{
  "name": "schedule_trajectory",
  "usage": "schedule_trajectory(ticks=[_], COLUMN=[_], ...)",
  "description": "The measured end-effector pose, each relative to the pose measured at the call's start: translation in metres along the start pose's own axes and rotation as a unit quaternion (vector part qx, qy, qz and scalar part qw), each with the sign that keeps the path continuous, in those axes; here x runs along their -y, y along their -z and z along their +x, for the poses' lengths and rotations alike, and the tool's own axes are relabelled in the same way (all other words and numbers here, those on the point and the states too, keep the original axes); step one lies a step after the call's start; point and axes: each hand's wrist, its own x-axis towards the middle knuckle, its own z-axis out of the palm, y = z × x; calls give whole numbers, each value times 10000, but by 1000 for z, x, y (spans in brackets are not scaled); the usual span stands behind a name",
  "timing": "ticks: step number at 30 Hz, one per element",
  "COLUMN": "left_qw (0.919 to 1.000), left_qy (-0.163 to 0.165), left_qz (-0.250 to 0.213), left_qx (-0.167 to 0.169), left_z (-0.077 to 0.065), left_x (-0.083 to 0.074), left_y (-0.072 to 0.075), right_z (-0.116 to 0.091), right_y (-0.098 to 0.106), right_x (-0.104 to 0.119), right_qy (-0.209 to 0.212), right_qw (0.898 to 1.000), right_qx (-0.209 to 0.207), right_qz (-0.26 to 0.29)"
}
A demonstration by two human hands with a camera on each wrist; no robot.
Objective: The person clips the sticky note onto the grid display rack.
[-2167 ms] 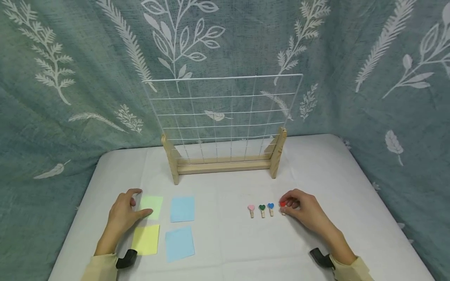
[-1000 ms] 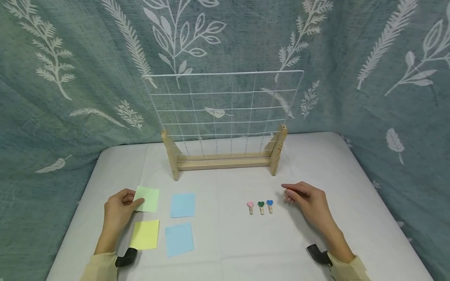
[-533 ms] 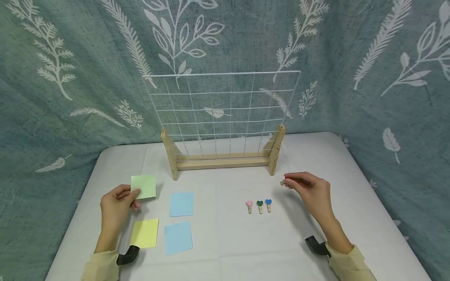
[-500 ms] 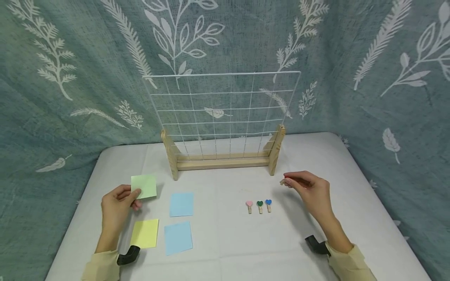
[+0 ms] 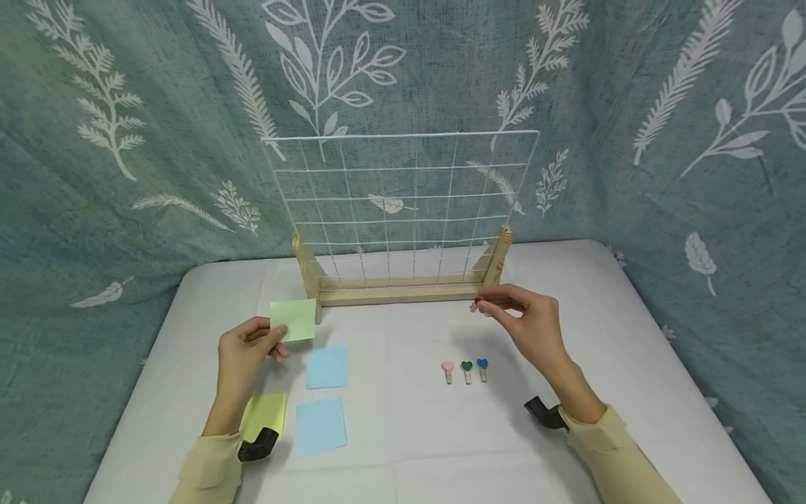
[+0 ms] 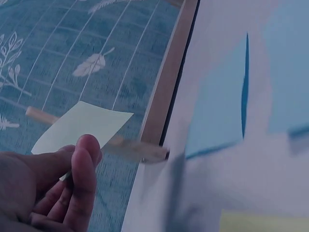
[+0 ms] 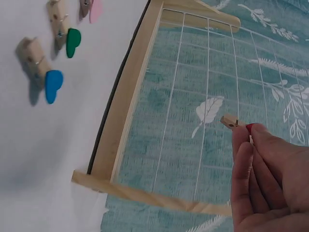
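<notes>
My left hand [image 5: 242, 357] pinches a pale green sticky note [image 5: 293, 318] by its lower left part, raised above the table near the rack's left foot. Between the thumb and fingers of my right hand [image 5: 532, 325] is a small wooden clothespin [image 7: 231, 121] with a red heart, its wooden end pointing out from the fingertips. A white wire grid rack [image 5: 403, 210] on a wooden stand [image 5: 403, 295] rises behind both hands. Below the right hand lie clothespins with a pink heart [image 5: 448, 366], a green heart [image 5: 467, 366] and a blue heart [image 5: 482, 364].
Two blue sticky notes, one farther back [image 5: 327, 367] and one nearer [image 5: 321, 425], lie on the white tablecloth [image 5: 403, 476]. A yellow sticky note [image 5: 267, 411] lies partly under the left forearm. A green leaf-print curtain [image 5: 189, 105] hangs behind the table.
The left hand has picked up the green sticky note and moved it right and toward the rack. The right hand has lifted the red-heart clothespin and carried it left and toward the rack.
</notes>
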Motion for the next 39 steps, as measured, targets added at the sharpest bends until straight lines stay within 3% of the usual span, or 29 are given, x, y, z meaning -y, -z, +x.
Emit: schedule_trajectory(ticks=[5,12,20,25,31,39], left_qw=[9995,9975,9964,9955,9933,9914], left_qy=[-2,-269,-199,-262,-245,-403], left_qz=[-25,-316,-445,-498,-715,-826], left_qx=[303,570,699,757,871,935], left_z=[4,11,13,15,9,11], left_x=[-6,-14,-15,-27,-49,-57], left_y=[-20,-51,-88,-107,-121,-135], right_z=[11,28,45,60,74,89], right_y=[-12,-25,-32,-36,-42,-45], right_x=[7,15,22,29,36,39], right_qy=[192,439,486,563,659,740], right_qw=[9995,9973,9979,9980,9973,9968], right_qx=[-161,-282,-258,-196,-124,-166], right_qz=[210,513,356,212,291,269])
